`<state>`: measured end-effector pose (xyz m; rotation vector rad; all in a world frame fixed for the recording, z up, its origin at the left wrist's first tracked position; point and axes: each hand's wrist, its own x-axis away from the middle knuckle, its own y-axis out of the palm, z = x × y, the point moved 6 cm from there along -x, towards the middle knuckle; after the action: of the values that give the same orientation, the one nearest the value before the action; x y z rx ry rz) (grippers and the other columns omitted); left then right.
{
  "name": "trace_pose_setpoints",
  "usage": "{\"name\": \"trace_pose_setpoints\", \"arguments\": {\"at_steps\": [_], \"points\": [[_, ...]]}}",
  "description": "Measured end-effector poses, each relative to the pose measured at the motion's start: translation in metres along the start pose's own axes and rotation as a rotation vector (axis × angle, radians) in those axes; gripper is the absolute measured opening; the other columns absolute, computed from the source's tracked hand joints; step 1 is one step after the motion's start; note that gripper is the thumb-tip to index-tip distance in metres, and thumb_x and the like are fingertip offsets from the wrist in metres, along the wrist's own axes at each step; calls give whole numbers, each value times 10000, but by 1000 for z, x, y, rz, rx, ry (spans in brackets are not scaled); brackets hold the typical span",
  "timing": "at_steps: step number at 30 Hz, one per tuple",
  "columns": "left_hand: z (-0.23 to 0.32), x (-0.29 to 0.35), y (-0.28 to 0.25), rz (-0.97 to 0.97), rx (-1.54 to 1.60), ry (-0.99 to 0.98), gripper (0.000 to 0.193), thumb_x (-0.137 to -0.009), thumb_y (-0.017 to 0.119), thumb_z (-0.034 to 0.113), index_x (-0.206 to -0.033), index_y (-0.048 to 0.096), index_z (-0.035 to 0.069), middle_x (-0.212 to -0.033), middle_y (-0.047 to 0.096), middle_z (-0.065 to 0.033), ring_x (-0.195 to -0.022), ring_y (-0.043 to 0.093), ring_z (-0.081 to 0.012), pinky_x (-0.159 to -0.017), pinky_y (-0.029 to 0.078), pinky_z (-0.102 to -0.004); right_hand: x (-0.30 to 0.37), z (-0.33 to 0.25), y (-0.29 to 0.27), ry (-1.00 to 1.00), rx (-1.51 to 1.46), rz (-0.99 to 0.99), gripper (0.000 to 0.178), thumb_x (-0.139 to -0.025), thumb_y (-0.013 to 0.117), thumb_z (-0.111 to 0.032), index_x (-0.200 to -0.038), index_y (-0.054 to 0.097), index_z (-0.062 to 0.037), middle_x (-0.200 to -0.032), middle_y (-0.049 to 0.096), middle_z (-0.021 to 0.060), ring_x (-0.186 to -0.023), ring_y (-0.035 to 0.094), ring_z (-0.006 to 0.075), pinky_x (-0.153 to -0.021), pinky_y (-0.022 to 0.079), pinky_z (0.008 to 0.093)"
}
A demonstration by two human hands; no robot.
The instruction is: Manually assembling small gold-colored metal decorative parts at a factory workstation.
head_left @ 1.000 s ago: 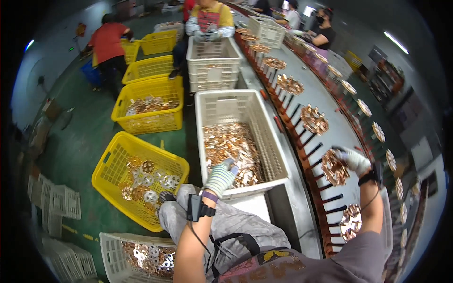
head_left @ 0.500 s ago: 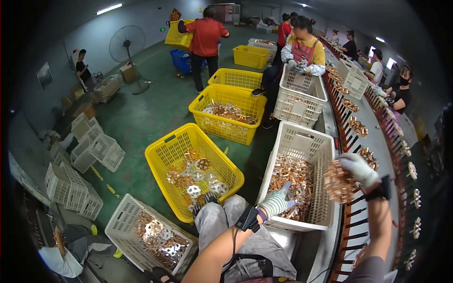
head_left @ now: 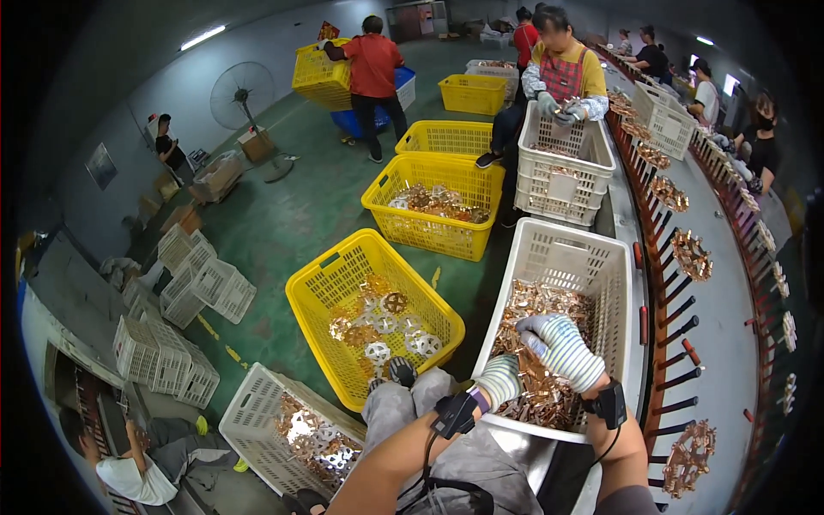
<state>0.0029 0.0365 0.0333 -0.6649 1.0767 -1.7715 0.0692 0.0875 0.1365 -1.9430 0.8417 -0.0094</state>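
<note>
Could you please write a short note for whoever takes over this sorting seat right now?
Left hand: gloved, at the near rim of the white plastic crate, touching the copper-coloured metal pieces; grip not clear.
Right hand: gloved, palm down in the same pile; whether it holds a piece cannot be told.
Done: round copper-coloured clusters already hang on the pegged conveyor rack to the right.
Left: the crate is well filled, and several pegs beside it are bare.

Left hand's fingertips sink unseen among copper parts (grip unclear).
</note>
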Motion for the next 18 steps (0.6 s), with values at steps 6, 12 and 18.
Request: {"name": "trace_pose_setpoints", "arguments": {"at_steps": [6,12,18], "points": [[4,-14,11,219,-154,53,153,-619,666,247,-576,662,100,-633,642,-128,-602,614,-300,-591,496,-423,18,54,-2,430,-740,-19,179,-859,634,-150,-939,635,10,-852,647,52,-799,585,139,-749,485,290],[-32,51,57,-60,-11,-105,212,-652,671,293,-724,680,94,-744,666,-125,-755,638,-302,-708,514,-401,37,101,-9,442,-1341,235,181,-819,708,-205,-889,632,-56,-763,589,-22,-689,534,74,-631,450,224],[-102,-69,119,256,1005,-97,360,-739,645,299,-1043,648,105,-1018,671,-124,-934,633,-327,-855,502,-387,19,98,-50,252,-1030,266,187,-816,704,-228,-831,630,-57,-708,562,8,-670,565,134,-616,479,263]]}}
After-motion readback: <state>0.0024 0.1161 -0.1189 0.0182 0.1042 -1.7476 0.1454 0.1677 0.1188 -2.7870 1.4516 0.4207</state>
